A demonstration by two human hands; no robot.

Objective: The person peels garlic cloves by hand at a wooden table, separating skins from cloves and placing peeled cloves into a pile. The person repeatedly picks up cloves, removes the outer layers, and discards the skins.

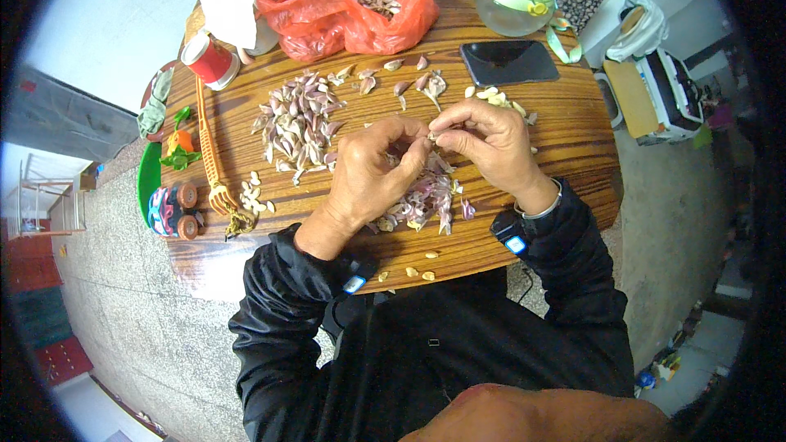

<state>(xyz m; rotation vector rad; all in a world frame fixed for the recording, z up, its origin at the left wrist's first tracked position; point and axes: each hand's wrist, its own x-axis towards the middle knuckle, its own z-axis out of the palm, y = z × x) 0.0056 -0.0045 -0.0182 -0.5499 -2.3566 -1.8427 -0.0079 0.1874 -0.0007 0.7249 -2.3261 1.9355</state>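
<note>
Fingertips of my left hand (381, 166) and my right hand (488, 141) meet over the table, pinching a small garlic clove (433, 135) between them. Most of the clove is hidden by the fingers. Under the hands lies a heap of purple-white garlic skins (424, 202). Unpeeled garlic cloves (298, 116) form a pile to the left of my left hand, and a few loose ones (402, 87) lie beyond my fingers. Peeled cloves (491, 96) sit just behind my right hand, partly covered by it.
A red plastic bag (350, 31) of garlic stands at the back of the wooden table (552, 196). A smartphone (509, 62) and a green-lidded bottle (516, 0) are at right. Leftward are a red paper cup (210, 61), an orange plastic back scratcher (209, 141), white seeds (255, 193) and a toy car (173, 211).
</note>
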